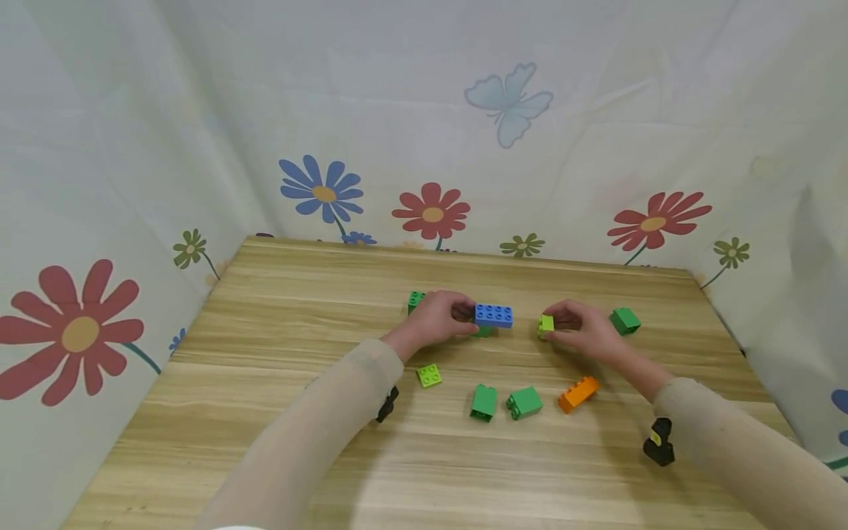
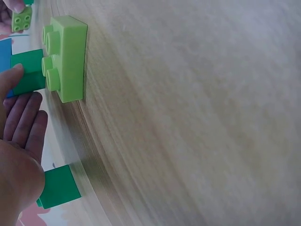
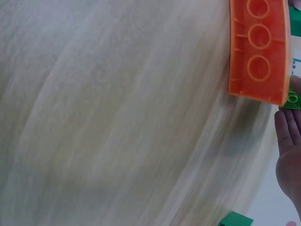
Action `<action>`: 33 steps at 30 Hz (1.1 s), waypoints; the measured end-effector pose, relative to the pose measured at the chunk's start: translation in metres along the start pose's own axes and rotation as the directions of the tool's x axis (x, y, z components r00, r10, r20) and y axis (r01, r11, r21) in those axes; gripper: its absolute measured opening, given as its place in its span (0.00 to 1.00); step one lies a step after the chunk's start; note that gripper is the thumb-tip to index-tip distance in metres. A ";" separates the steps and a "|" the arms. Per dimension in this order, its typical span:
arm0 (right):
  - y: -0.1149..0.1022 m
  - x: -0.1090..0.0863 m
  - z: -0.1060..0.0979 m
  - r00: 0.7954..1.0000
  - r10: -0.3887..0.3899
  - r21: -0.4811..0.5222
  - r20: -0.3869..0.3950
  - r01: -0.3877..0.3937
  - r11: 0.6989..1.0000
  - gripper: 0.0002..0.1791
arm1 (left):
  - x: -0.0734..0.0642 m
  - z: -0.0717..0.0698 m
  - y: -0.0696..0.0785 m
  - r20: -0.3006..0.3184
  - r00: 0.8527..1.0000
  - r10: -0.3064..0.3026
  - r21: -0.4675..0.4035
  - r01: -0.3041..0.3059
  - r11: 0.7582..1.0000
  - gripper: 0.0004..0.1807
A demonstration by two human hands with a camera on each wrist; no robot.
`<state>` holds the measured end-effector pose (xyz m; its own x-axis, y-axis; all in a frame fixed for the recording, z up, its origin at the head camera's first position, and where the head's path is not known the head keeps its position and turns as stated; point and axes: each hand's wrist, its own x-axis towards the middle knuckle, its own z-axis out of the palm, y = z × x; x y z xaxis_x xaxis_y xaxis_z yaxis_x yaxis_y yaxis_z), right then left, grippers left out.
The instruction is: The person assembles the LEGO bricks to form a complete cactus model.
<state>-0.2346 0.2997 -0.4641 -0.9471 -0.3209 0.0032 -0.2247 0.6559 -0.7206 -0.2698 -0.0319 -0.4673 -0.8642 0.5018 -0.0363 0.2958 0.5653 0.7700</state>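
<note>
In the head view a blue toy brick with two rows of studs sits on top of a green brick. My left hand grips this stack from its left side. In the left wrist view the thumb lies against the green brick. To the right, my right hand pinches a small lime-green brick between thumb and fingers, apart from the stack. Only part of that lime brick shows at the edge of the right wrist view.
Behind my left hand a green brick is partly hidden. Another green brick lies beyond my right hand. Nearer are a flat lime brick, two green bricks and an orange brick. A flowered cloth borders the wooden table.
</note>
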 end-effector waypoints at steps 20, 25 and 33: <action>0.001 -0.001 -0.002 0.999 -0.026 -0.116 0.034 0.030 0.993 0.30 | 0.001 0.001 -0.003 -0.001 1.000 -0.003 0.001 0.003 1.000 0.23; -0.008 0.003 -0.011 0.991 -0.085 -0.230 0.101 0.106 0.967 0.35 | 0.001 0.000 -0.001 -0.006 1.000 -0.009 0.016 0.009 1.000 0.23; -0.017 0.011 -0.013 0.978 -0.144 -0.380 0.154 0.193 0.905 0.24 | 0.000 0.000 0.001 0.002 1.000 -0.018 0.001 0.018 1.000 0.24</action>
<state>-0.2441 0.2945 -0.4430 -0.8581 -0.5134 0.0006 -0.4734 0.7907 -0.3881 -0.2693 -0.0311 -0.4664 -0.8686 0.4927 -0.0516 0.2806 0.5752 0.7684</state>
